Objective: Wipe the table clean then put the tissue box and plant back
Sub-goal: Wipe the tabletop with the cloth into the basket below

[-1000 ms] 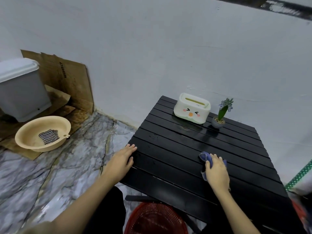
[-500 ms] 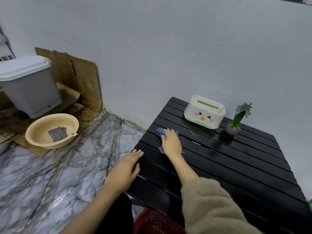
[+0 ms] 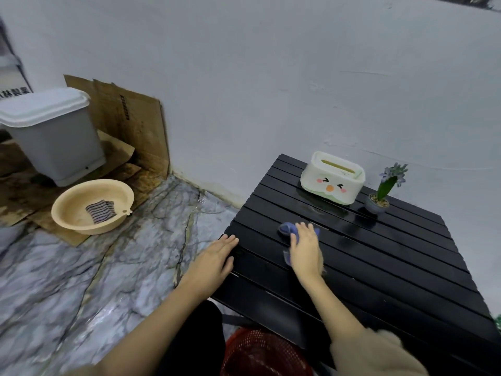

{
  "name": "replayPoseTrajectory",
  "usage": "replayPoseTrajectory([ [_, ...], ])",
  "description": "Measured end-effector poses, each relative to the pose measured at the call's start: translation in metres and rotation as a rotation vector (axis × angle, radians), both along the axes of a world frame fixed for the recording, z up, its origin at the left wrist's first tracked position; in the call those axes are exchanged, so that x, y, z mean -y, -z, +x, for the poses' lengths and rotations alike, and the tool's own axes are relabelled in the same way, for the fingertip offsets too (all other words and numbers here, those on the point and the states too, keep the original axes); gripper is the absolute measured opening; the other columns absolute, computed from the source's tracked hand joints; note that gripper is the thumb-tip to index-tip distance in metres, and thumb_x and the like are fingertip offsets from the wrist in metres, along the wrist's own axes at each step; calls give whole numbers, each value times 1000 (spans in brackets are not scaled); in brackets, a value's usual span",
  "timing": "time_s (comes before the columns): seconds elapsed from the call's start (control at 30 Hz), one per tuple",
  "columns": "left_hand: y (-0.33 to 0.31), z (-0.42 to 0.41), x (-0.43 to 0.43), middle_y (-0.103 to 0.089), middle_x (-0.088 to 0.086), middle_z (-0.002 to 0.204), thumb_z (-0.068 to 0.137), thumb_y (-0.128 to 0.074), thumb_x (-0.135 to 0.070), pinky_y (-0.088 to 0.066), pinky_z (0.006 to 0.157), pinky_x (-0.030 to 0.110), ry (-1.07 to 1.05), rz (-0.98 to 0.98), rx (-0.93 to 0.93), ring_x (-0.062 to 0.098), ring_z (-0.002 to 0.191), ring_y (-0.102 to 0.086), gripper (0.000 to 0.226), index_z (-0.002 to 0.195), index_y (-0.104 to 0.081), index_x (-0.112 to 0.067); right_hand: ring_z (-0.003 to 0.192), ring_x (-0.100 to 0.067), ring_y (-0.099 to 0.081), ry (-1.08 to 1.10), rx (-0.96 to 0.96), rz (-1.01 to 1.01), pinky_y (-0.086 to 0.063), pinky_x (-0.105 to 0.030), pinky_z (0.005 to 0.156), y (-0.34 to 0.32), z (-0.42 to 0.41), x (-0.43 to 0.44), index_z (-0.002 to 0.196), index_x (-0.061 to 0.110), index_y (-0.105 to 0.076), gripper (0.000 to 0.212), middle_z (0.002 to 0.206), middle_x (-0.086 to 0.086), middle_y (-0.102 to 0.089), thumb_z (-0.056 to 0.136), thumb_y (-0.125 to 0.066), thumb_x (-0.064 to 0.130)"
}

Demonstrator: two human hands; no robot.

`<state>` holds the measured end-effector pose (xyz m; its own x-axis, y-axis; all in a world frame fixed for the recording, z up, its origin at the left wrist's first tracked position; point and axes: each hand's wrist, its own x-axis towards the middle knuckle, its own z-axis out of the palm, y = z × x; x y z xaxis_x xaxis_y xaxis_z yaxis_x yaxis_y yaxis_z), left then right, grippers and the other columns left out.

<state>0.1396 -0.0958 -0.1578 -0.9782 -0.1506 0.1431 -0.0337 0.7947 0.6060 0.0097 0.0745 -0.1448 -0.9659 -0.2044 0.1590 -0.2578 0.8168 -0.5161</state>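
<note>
A black slatted table (image 3: 385, 261) stands against the white wall. My right hand (image 3: 305, 248) presses flat on a blue cloth (image 3: 287, 229) in the table's left-middle area. My left hand (image 3: 215, 257) rests flat on the table's left edge, holding nothing. At the far edge sits a white tissue box (image 3: 333, 178) with a cartoon face. Right of it stands a small potted plant (image 3: 385, 189) with purple flowers in a grey pot.
On the marble floor at left lies a beige basin (image 3: 81, 213) with a striped rag (image 3: 100, 211) in it. Behind it stand a grey lidded bin (image 3: 51, 134) and cardboard sheets (image 3: 130, 123). A red mesh basket (image 3: 260, 354) sits below the table's near edge.
My right hand swept the blue cloth from the table's right-middle to the left edge, then moved slightly back to the right. My left hand stayed on the edge.
</note>
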Motion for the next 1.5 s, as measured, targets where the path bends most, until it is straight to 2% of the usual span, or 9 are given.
replayPoseTrajectory([
  [0.27, -22, -2, 21, -38, 5, 147, 88, -31, -28, -24, 115, 31, -60, 14, -12, 14, 140, -25, 50, 136, -35, -15, 134, -26, -35, -427, -33, -1, -28, -35, 112, 13, 60, 80, 128, 8, -45, 38, 139, -13, -47, 92, -42, 19],
  [0.37, -32, -4, 23, -34, 2, 149, 94, -36, -21, -22, 113, 28, -65, 16, -27, 13, 141, -20, 44, 138, -33, -16, 135, -10, -30, -574, -77, 18, -20, -17, 109, 12, 105, 29, 131, 18, -44, 44, 141, 3, -45, 90, -34, 33],
  [0.47, -39, -1, 27, -30, 0, 151, 95, -36, -20, -19, 114, 28, -61, -5, -31, 11, 142, -17, 44, 139, -30, -19, 134, 3, -16, -555, -28, 24, -8, -9, 106, 7, 98, -29, 135, 25, -37, 42, 143, 16, -31, 94, -39, 30],
  [0.67, -50, 7, 35, -29, 2, 151, 95, -35, -22, -19, 116, 32, -54, -39, -8, 13, 142, -17, 45, 139, -28, -18, 138, -18, -26, -90, 41, 22, -28, -32, 110, 4, 32, -1, 132, 12, -42, 39, 145, -5, -40, 94, -42, 19],
  [0.83, -56, 7, 40, -31, 3, 151, 94, -37, -22, -22, 116, 34, -69, -42, -7, 15, 142, -19, 45, 139, -30, -16, 136, -21, -32, -386, 27, -2, -30, -37, 111, 9, 70, 81, 127, 16, -47, 36, 142, -7, -44, 91, -46, 16],
  [0.93, -57, 8, 43, -33, 5, 150, 94, -38, -21, -22, 116, 35, -72, -56, -6, 16, 142, -20, 45, 138, -31, -15, 137, -17, -30, -648, -9, 18, -19, -27, 113, 9, 115, 58, 129, 17, -46, 38, 142, -4, -45, 92, -45, 16],
  [1.07, -58, 12, 48, -31, 3, 151, 95, -36, -23, -21, 115, 33, -67, -61, 3, 15, 142, -19, 45, 139, -29, -17, 136, 1, -19, -601, 17, -2, -7, -9, 109, 5, 123, -28, 135, 26, -37, 51, 142, 19, -27, 90, -30, 49],
  [1.3, -57, 21, 54, -32, 3, 150, 95, -37, -23, -24, 114, 34, -75, -73, -1, 13, 142, -19, 45, 139, -29, -19, 139, -24, -25, 34, 52, -6, -30, -40, 110, 2, 23, -23, 132, 8, -40, 39, 145, -11, -38, 95, -40, 18],
  [1.5, -60, 18, 46, -34, 5, 149, 94, -38, -22, -28, 111, 36, -75, -96, 11, 15, 141, -21, 43, 137, -33, -19, 127, -26, -42, -357, 25, 4, -39, -42, 103, 1, 44, 86, 121, 16, -50, 32, 131, -8, -52, 90, -49, 21],
])
